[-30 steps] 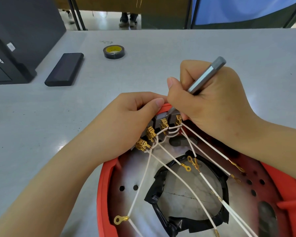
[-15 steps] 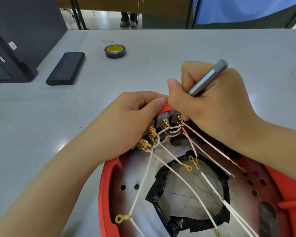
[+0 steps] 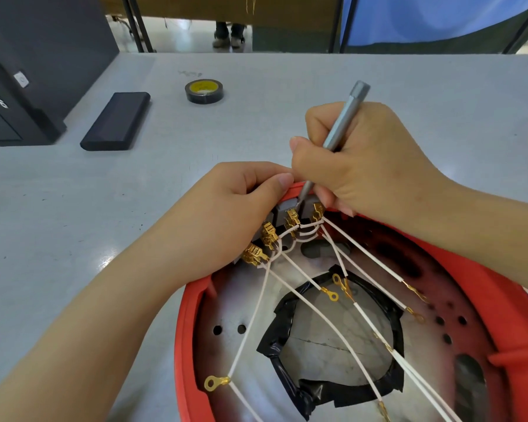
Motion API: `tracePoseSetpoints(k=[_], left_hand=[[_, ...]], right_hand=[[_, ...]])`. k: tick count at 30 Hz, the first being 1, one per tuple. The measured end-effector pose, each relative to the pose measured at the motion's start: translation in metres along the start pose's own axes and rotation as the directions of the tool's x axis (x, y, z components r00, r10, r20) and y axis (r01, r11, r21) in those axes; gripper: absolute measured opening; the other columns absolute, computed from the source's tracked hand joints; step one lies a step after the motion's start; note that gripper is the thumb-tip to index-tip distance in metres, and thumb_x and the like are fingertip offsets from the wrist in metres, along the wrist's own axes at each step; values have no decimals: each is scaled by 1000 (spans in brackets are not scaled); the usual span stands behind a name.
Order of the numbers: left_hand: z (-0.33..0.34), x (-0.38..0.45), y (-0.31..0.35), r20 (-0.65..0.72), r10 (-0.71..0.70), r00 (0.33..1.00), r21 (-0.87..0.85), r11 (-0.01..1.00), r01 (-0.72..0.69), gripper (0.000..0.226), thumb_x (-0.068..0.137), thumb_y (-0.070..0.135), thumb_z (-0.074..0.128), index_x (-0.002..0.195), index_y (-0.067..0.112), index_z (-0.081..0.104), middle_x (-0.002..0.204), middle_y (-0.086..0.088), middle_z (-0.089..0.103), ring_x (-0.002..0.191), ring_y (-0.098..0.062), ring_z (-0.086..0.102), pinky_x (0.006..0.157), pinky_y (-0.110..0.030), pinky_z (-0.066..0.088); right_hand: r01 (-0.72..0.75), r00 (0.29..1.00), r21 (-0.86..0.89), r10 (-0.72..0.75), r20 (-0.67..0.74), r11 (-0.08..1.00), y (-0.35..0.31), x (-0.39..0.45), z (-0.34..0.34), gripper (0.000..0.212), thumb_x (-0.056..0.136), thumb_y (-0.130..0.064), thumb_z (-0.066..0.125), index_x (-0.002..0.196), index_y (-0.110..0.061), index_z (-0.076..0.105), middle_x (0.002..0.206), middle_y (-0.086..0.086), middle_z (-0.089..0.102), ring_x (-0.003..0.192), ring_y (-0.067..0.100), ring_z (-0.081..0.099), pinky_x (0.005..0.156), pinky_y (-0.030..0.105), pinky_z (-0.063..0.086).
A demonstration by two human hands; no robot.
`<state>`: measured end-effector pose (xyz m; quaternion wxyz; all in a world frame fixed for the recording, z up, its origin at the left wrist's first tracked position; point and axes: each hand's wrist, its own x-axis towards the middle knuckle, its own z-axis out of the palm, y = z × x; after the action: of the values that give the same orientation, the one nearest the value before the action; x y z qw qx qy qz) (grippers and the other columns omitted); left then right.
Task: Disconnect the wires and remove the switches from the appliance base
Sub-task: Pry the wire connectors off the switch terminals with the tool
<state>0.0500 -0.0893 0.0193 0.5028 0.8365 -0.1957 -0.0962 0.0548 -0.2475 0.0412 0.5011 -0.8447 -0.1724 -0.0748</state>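
Note:
A red round appliance base (image 3: 488, 303) lies open side up at the near right of the table. Grey switches (image 3: 284, 210) sit along its far rim, with brass connectors (image 3: 269, 236) and white wires (image 3: 317, 315) fanning out over the metal plate. My left hand (image 3: 226, 214) curls over the rim and grips the switch block. My right hand (image 3: 366, 166) holds a grey metal screwdriver (image 3: 343, 123) nearly upright, its tip down between two switches. The fronts of the switches are hidden by my fingers.
A roll of black tape (image 3: 204, 91) and a flat black case (image 3: 116, 121) lie on the grey table (image 3: 134, 190) beyond my hands. A large black machine (image 3: 28, 65) stands at the far left. Black tape (image 3: 287, 327) lines the base's centre hole.
My right hand has tilted the screwdriver from a slant to nearly upright. Its tip stays at the switches. My left hand keeps its grip on the rim.

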Motion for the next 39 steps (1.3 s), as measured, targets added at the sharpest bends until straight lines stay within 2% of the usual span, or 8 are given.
tracePoseSetpoints(k=[11, 18, 23, 26, 29, 31, 33, 39], left_hand=[[0, -2, 2, 11, -15, 1000, -9, 1000, 15, 26, 97, 36, 45, 96, 42, 70, 101, -24, 67, 91, -44, 62, 82, -48, 47], [0, -1, 1, -19, 0, 1000, -8, 1000, 0, 28, 97, 36, 46, 91, 44, 72, 84, -2, 74, 86, -32, 66, 75, -35, 48], [-1, -3, 3, -15, -30, 999, -21, 999, 30, 27, 96, 39, 45, 90, 48, 70, 74, -21, 65, 53, -36, 51, 48, -34, 47], [0, -2, 3, 0, -31, 1000, -35, 999, 31, 27, 97, 40, 45, 93, 44, 71, 85, -20, 70, 70, -41, 63, 65, -44, 53], [-1, -1, 1, -9, -33, 999, -47, 998, 32, 28, 97, 39, 46, 89, 41, 72, 65, -16, 64, 49, -21, 50, 47, -24, 44], [0, -1, 1, -15, -39, 999, -47, 998, 38, 30, 97, 38, 46, 82, 40, 72, 51, -2, 55, 46, -12, 44, 42, -19, 38], [0, -1, 1, -12, -43, 999, -48, 998, 43, 32, 97, 37, 46, 77, 37, 72, 51, -4, 50, 48, -14, 43, 42, -21, 37], [0, -2, 2, -13, -42, 999, -45, 998, 41, 30, 98, 39, 46, 82, 41, 72, 57, -10, 57, 48, -13, 44, 43, -20, 38]], right_hand=[[-156, 972, -14, 156, 174, 988, -2, 17, -4, 35, 81, -9, 53, 51, -14, 37, 34, 2, 45, 25, 14, 33, 32, 17, 29], [0, 1000, 3, 0, -23, 1000, 4, 3, -1, 41, 87, -10, 56, 52, -16, 35, 35, 2, 44, 24, 10, 38, 34, 18, 32], [99, 992, -40, -102, -72, 994, 6, -3, 1, 41, 91, -9, 57, 56, -13, 37, 41, 2, 45, 30, 6, 47, 39, 9, 32], [176, 975, -159, -195, -110, 971, 7, -8, 3, 39, 91, -10, 58, 58, -13, 37, 43, 7, 44, 38, 9, 51, 42, 11, 34], [271, 938, -281, -318, -137, 921, 6, -13, 5, 37, 90, -10, 58, 61, -13, 37, 45, 7, 40, 50, 21, 48, 45, 15, 33], [315, 922, -301, -365, -126, 900, 4, -15, 6, 36, 90, -11, 57, 63, -15, 35, 46, 1, 33, 52, 22, 42, 46, 12, 30], [362, 909, -308, -407, -94, 880, 3, -16, 8, 34, 91, -13, 54, 65, -17, 33, 51, -4, 27, 52, 20, 36, 47, 12, 27], [277, 942, -246, -312, -119, 929, 6, -13, 7, 36, 93, -13, 55, 62, -15, 36, 47, 7, 35, 49, 22, 43, 44, 16, 32]])
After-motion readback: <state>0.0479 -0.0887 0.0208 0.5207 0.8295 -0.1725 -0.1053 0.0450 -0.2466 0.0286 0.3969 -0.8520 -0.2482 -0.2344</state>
